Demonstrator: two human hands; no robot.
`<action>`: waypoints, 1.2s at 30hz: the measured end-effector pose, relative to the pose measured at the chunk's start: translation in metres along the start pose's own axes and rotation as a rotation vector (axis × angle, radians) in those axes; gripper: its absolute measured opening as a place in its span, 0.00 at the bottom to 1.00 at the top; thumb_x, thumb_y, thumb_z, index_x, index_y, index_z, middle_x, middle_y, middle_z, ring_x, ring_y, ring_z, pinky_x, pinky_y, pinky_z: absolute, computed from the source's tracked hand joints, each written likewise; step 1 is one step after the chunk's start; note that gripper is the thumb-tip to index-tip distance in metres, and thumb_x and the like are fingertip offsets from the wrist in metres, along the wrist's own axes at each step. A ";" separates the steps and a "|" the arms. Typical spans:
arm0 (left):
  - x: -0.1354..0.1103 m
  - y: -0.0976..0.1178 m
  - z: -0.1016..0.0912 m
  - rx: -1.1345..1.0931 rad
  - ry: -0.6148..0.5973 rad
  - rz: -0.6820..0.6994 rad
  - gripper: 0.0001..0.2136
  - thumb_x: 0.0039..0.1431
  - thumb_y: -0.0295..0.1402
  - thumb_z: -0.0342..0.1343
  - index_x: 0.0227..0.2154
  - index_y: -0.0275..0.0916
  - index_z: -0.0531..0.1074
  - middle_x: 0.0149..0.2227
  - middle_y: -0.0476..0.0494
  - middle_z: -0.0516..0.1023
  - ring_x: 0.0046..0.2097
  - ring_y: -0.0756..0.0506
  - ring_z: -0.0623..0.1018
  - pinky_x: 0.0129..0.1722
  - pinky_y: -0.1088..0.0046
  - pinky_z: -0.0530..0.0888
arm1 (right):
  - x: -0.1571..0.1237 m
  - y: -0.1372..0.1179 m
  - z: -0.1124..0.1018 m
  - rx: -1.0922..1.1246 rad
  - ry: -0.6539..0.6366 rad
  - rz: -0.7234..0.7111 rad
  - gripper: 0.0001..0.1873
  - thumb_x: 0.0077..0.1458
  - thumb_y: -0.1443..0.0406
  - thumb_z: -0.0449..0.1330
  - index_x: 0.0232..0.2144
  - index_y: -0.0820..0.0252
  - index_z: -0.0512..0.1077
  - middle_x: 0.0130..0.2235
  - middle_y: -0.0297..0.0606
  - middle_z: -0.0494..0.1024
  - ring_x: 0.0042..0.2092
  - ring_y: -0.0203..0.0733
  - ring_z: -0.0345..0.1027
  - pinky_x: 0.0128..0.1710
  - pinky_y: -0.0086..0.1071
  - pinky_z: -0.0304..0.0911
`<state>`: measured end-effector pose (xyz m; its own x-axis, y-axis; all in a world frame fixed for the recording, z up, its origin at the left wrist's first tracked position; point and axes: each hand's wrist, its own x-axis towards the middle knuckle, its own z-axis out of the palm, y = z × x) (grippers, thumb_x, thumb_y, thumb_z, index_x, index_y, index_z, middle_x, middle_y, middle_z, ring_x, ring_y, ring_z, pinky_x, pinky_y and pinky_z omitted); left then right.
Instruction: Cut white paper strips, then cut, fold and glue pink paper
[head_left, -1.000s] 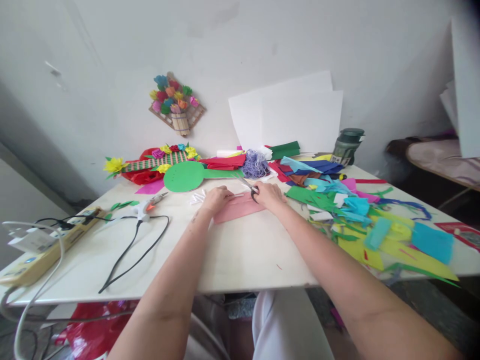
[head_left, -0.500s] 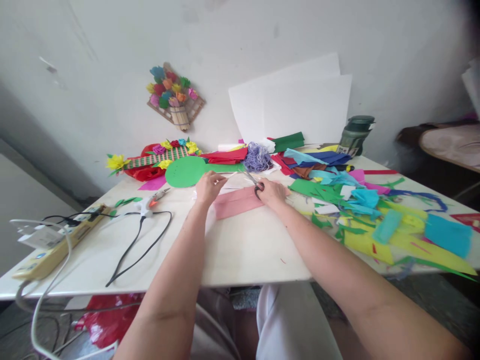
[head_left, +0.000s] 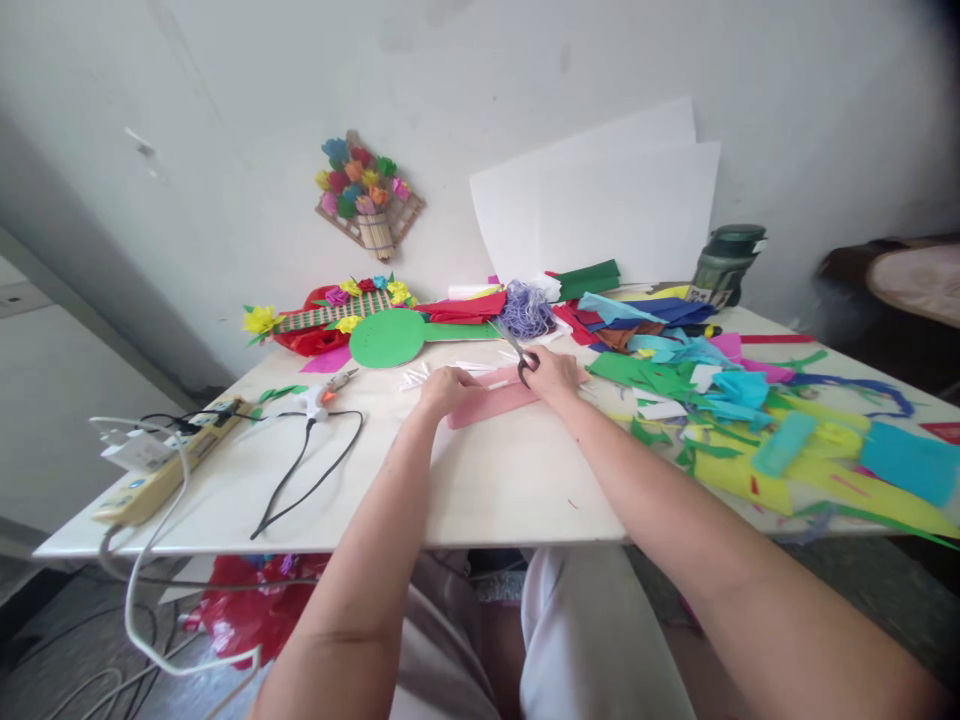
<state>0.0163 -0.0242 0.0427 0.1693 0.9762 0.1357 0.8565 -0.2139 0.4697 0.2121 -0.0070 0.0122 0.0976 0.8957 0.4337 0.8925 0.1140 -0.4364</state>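
Observation:
My left hand (head_left: 448,388) rests with curled fingers on the left end of a pink folded paper strip (head_left: 491,402) lying on the white table (head_left: 480,480). My right hand (head_left: 553,375) grips a pair of scissors (head_left: 517,355) at the strip's right end, blades pointing away toward a purple yarn bundle (head_left: 526,311). Small white paper bits (head_left: 417,376) lie just beyond my left hand.
A green paddle-shaped cutout (head_left: 390,338) and paper flowers (head_left: 330,312) sit at the back left. A glue gun (head_left: 322,395) with black cord and a power strip (head_left: 165,460) lie left. Coloured paper scraps (head_left: 750,420) cover the right side. White sheets (head_left: 600,215) and a green jar (head_left: 724,265) stand behind.
The camera view has swung a little leftward. My left hand moved back onto the pink strip's left end; my right hand keeps the scissors at the same spot.

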 end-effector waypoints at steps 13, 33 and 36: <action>-0.005 -0.002 0.013 0.075 -0.007 0.033 0.18 0.41 0.50 0.56 0.28 0.42 0.78 0.28 0.48 0.78 0.31 0.47 0.73 0.27 0.74 0.63 | -0.006 -0.004 0.005 0.214 -0.179 -0.179 0.19 0.46 0.66 0.59 0.43 0.53 0.71 0.38 0.34 0.78 0.43 0.40 0.70 0.44 0.32 0.62; -0.013 -0.051 -0.020 -0.039 -0.223 -0.111 0.15 0.34 0.45 0.61 0.19 0.37 0.70 0.17 0.50 0.71 0.23 0.51 0.70 0.23 0.78 0.64 | 0.002 0.015 0.029 0.530 -0.214 -0.260 0.18 0.40 0.69 0.61 0.38 0.57 0.73 0.37 0.34 0.78 0.41 0.40 0.71 0.45 0.34 0.64; -0.010 -0.056 -0.016 -0.041 -0.209 -0.101 0.15 0.35 0.45 0.61 0.20 0.37 0.70 0.18 0.50 0.72 0.23 0.51 0.70 0.23 0.78 0.64 | 0.003 0.016 0.030 0.658 -0.234 -0.245 0.18 0.41 0.70 0.59 0.39 0.59 0.72 0.37 0.36 0.78 0.41 0.39 0.71 0.43 0.33 0.64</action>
<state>-0.0412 -0.0229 0.0294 0.1847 0.9781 -0.0958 0.8545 -0.1117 0.5073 0.2132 0.0109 -0.0169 -0.2328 0.8713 0.4319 0.4210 0.4906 -0.7629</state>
